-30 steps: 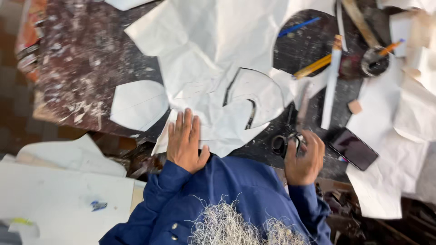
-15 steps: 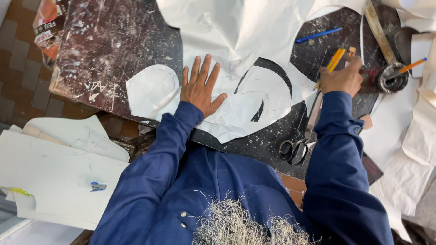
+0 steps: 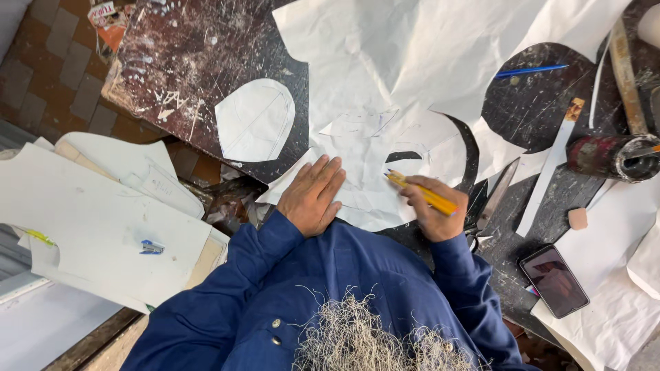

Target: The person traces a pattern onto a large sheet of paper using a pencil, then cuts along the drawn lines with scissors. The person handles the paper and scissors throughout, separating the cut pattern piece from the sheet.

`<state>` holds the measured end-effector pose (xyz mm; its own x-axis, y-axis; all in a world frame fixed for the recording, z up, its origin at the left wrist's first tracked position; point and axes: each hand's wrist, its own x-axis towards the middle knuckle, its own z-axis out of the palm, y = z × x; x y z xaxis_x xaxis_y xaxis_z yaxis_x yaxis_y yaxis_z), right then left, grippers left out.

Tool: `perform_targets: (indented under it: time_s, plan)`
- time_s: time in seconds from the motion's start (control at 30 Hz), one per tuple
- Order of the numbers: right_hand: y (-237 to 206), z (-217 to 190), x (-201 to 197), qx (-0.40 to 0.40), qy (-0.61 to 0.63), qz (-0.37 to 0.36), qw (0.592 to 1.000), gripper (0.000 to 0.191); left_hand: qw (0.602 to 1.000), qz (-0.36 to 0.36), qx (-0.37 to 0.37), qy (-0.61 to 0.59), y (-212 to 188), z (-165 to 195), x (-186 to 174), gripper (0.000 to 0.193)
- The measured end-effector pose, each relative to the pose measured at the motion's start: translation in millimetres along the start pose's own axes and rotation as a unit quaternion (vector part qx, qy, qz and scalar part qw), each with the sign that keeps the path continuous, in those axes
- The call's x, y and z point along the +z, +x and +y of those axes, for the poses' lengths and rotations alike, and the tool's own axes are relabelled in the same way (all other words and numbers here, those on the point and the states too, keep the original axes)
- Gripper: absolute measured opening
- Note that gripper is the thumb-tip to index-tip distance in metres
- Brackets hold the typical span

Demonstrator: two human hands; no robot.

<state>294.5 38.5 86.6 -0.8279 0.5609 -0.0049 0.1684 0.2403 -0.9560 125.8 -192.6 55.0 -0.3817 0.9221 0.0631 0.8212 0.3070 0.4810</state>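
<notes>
A yellow pencil (image 3: 423,194), white paper (image 3: 385,82), a dark paint-speckled table (image 3: 199,62), a blue pen (image 3: 531,70) and blue sleeves (image 3: 275,240)

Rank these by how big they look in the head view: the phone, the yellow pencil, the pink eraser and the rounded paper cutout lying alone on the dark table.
1. Paper cutout
2. Phone
3. Yellow pencil, partly hidden in the right hand, so its rank against the phone is unsure
4. Pink eraser

A yellow pencil (image 3: 421,193) slants tip-down on the white cut paper sheet (image 3: 375,148) lying flat, crumpled, across the dark tabletop (image 3: 199,62).
</notes>
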Motion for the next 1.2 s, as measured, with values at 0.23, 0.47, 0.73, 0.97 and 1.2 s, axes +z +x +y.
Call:
perform_targets:
  time_s: [0.23, 0.47, 0.73, 0.97, 1.2]
  plan:
    - [-15.3, 0.9, 3.1, -0.081, -0.199, 0.001, 0.977, 0.024, 0.997, -0.043, -0.046, 0.045, -17.4, -5.7, 32.1, 0.072]
    - [-27.8, -3.2, 1.2, -0.064, -0.187, 0.010, 0.980, 0.022, 0.993, 0.064, -0.054, 0.089, -43.3, -7.8, 50.3, 0.062]
    - [2.3, 2.0, 57.4, -0.128, -0.112, -0.128, 0.977, 0.031, 0.981, 0.096, -0.133, 0.101, -59.2, 10.8, 53.4, 0.068]
    - [32.8, 11.4, 103.1, -0.141, -0.008, -0.175, 0.974, 0.033, 0.973, 0.157, -0.165, 0.047, -68.7, 15.6, 32.1, 0.058]
    - [38.0, 16.4, 59.8, -0.037, 0.092, -0.005, 0.995, 0.028, 0.919, 0.344, -0.192, -0.023, -96.3, -5.7, 16.4, 0.035]
